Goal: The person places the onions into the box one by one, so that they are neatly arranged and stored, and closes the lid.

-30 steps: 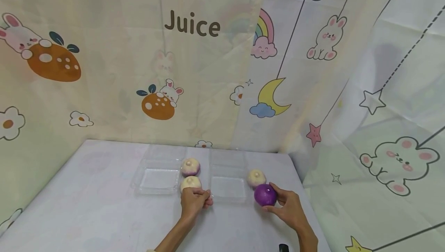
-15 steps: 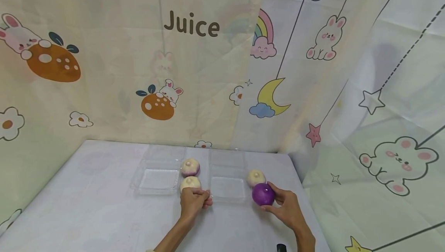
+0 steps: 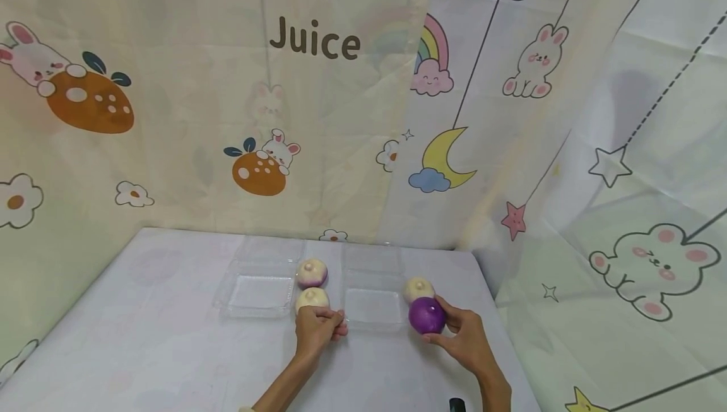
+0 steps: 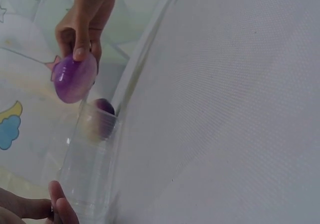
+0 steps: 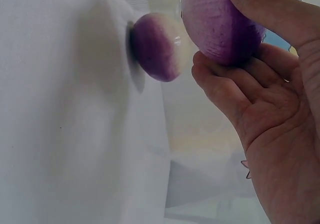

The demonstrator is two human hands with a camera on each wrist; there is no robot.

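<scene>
My right hand (image 3: 468,339) holds a purple onion (image 3: 427,315) between thumb and fingers, its purple side facing up in the head view. In the left wrist view this onion (image 4: 75,78) is raised above the table near one end of a clear box. Just behind it lies a cream-topped onion (image 3: 419,289); the right wrist view shows that onion's purple underside (image 5: 156,48). With thumb and forefinger together, my left hand (image 3: 316,333) pinches the near left corner of the right-hand clear plastic box (image 3: 373,310), whose lid is folded back.
Another clear lidded box (image 3: 260,294) lies open to the left. Between the boxes sit two cream-topped onions, one farther back (image 3: 312,272) and one nearer (image 3: 312,297), partly hidden by the left hand. A dark cylindrical object (image 3: 457,405) shows at the bottom edge. Printed curtains (image 3: 341,115) hang behind.
My right hand has carried the purple onion slightly left and away from me, nearer the right-hand box. The left hand keeps its place at the box corner.
</scene>
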